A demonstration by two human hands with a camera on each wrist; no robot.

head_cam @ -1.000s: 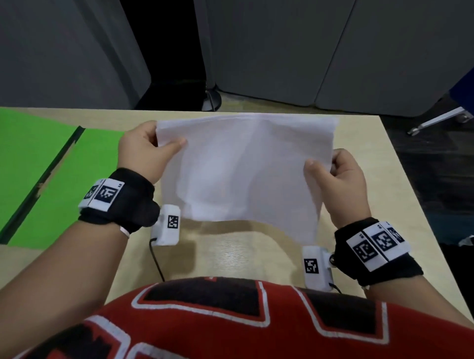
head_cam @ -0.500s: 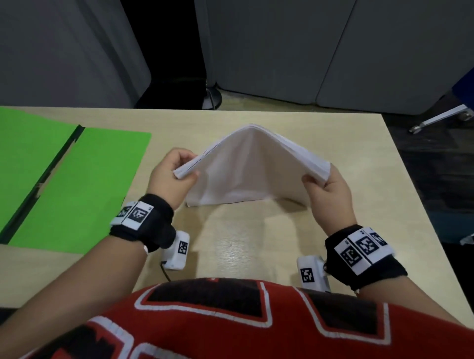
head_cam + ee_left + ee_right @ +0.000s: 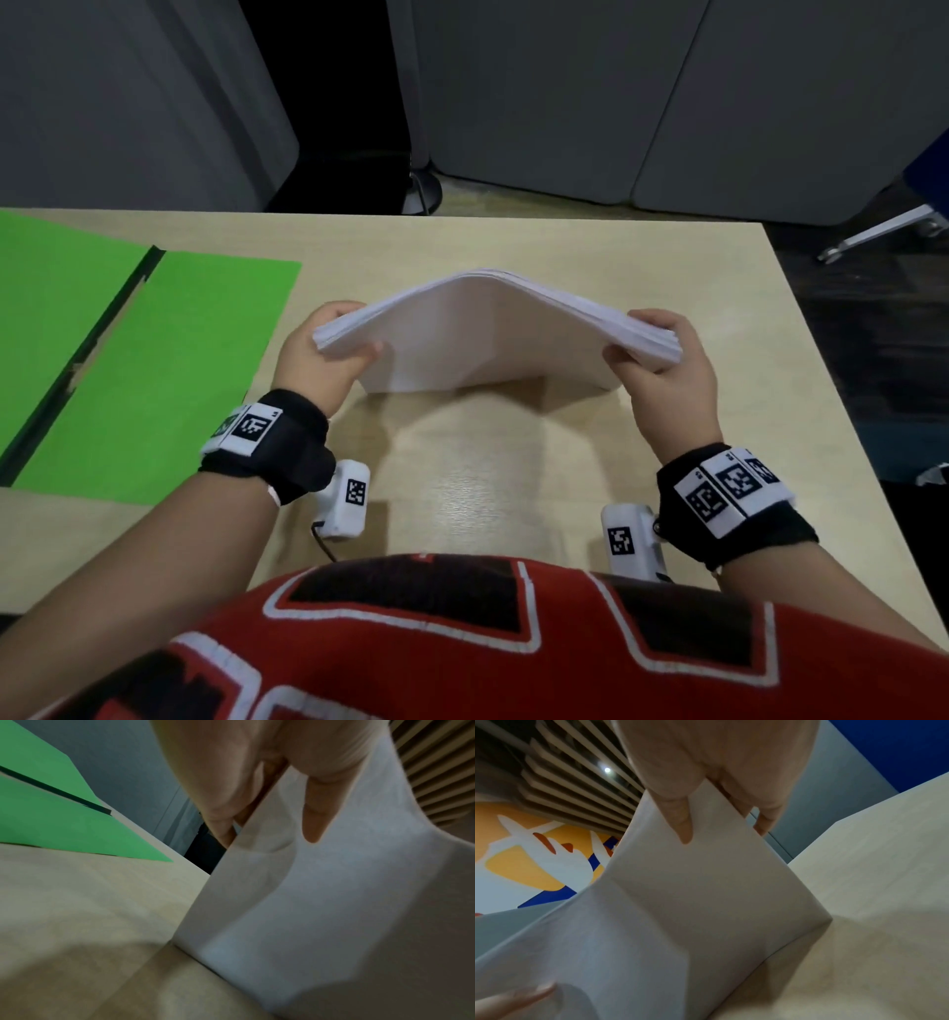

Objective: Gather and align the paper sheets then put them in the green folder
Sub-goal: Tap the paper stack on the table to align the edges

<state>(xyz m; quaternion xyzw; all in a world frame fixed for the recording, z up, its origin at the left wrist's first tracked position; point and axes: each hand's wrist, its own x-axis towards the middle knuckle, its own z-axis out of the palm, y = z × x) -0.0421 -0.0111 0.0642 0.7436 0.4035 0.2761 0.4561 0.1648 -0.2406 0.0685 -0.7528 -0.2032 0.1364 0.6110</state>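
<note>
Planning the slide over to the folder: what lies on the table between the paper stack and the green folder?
Only bare table in the head view between the paper stack and green folder; the left hand hovers there.

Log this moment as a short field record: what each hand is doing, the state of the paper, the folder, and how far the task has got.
left hand: grips the left end of the paper stack
right hand: grips the right end
paper stack: bowed upward in the middle, lower edge at the table, sheets gathered
green folder: lies open on the table, to the left of the stack, apart from it
task stage: sheets gathered, not yet in the folder
</note>
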